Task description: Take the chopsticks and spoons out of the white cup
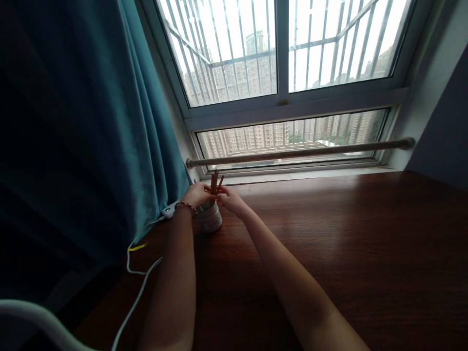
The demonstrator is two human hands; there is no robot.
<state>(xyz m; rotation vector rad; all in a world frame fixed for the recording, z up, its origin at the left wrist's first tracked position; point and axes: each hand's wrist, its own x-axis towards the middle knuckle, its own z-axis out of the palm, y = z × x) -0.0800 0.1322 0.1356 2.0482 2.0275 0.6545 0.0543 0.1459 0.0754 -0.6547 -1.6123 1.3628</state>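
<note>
A white holder (211, 220) with small holes in its side stands on the brown wooden table. Several reddish-brown chopsticks (214, 181) rise upright from above its mouth, one leaning to the right. My left hand (198, 193), with a braided bracelet at the wrist, is closed around the chopsticks from the left. On the other side my right hand (230, 200) has its fingers closed on the same bunch. Both hands are over the holder's rim, and they partly hide it and the lower ends of the chopsticks.
A white power strip (169, 210) and white cable (139, 292) lie to the left, near a yellow strip (138, 247). The blue curtain (139, 122) hangs beside them. Behind the table (329, 234), a horizontal rail (300, 154) crosses the window.
</note>
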